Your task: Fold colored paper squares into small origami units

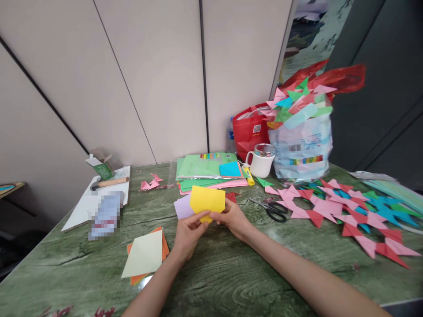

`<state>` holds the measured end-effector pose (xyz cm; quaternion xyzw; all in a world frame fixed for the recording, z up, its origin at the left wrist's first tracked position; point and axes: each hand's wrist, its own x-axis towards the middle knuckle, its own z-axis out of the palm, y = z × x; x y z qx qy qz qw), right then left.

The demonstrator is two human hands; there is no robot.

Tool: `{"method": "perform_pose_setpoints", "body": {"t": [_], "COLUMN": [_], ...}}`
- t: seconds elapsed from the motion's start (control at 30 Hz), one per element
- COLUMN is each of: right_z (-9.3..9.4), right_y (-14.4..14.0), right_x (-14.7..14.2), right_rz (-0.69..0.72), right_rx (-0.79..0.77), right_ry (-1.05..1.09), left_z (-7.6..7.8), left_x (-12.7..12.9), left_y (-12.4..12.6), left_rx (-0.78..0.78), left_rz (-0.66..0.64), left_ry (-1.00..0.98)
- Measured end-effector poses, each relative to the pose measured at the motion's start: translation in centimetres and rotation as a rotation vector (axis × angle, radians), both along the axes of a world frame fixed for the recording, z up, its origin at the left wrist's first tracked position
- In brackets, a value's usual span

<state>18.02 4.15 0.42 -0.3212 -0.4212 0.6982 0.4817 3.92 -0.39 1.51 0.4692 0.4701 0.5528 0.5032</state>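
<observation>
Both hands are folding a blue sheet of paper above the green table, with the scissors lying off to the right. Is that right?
Not quite: the head view shows the folded paper is yellow, not blue. Left hand and right hand hold it above the green table, scissors to the right.

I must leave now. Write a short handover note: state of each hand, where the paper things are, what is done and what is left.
Left hand and right hand: both pinch the yellow paper, partly folded, above the green table.
Lilac sheet lies just behind it.
Paper stack at the back; scissors to the right.
Done: many folded pieces chained on the right, more in the bag.
Left: the yellow fold is unfinished; unfolded sheets remain.
</observation>
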Motion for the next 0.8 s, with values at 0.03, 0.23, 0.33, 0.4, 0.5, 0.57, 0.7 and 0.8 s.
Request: {"method": "perform_pose_setpoints", "body": {"t": [0.03,0.23,0.33,0.4,0.5,0.57,0.7,0.8], "right_z": [0.0,-0.2,-0.1,-0.1,-0.1,-0.1,-0.3,-0.3], "right_y": [0.1,0.7,0.7,0.6,0.6,0.7,0.9,0.9], "right_x": [0.1,0.5,0.6,0.5,0.5,0.5,0.6,0.6], "right_rz": [0.016,-0.004,-0.048,-0.035,0.007,0.005,-0.046,-0.048], "right_rx": [-0.014,-0.038,0.015,0.012,-0.031,-0.046,-0.034,-0.015], "right_ry": [0.017,0.066,0.041,0.031,0.032,0.051,0.050,0.033], "left_z": [0.0,0.4,0.7,0.7,0.8,0.9,1.1,1.2], "left_x": [0.0,-0.2,-0.2,-0.2,-0.3,-0.3,-0.3,-0.4], "left_y": [0.0,0.1,0.1,0.1,0.1,0.1,0.1,0.2], "left_rx": [-0.007,-0.048,-0.048,-0.045,-0.053,-0.060,-0.066,-0.058], "left_rz": [0.002,0.039,0.042,0.045,0.044,0.056,0.081,0.070], "left_ry": [-0.009,-0.050,-0.049,-0.054,-0.055,-0.048,-0.051,-0.035]}}
